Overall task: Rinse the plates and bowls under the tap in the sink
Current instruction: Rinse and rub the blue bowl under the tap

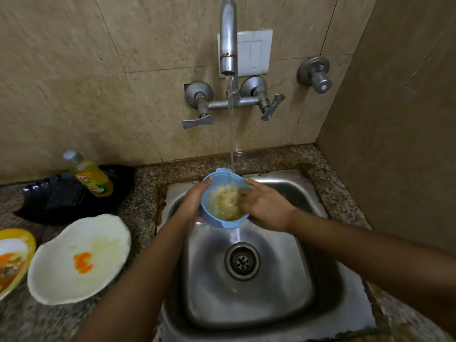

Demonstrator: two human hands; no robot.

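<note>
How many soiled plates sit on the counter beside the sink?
2: a white plate just left of the sink, and a yellow plate at the picture's left edge, partly cut off. More may lie out of frame.

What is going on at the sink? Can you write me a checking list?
Surface: speckled stone counter, steel sink set in it.
Job's things: blue bowl under running tap, foamy yellowish water inside; dirty white plate and yellow plate wait on counter.
Clutter: dish soap bottle on a black thing.
Hands: left hand grips bowl's side; right hand fingers dip inside.
Cables: nothing seen.
Surroundings: tiled wall, switch plate behind tap.
</note>
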